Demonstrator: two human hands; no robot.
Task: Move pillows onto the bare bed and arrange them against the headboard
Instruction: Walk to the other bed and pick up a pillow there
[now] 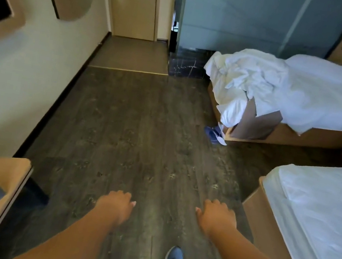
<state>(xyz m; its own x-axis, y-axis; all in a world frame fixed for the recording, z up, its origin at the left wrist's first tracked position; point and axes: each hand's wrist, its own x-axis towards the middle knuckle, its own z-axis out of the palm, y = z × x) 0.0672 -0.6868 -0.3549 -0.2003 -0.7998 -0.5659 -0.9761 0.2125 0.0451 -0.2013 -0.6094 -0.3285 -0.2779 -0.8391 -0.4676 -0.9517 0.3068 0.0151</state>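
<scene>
While both hands, left hand (116,207) and right hand (216,218), hang loosely curled and hold nothing, the blue slipper (215,133) beside the far bed (308,96) may trip the person.

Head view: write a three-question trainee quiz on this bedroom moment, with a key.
1. True or false: the left hand holds a pillow.
2. Which bed carries the crumpled white linen? A) near bed B) far bed
3. Fill in: on the floor by the far bed's corner lies a ____ item.

Key: 1 false, both it and the right hand hold nothing, fingers loosely curled. 2 B. 3 blue.
</scene>
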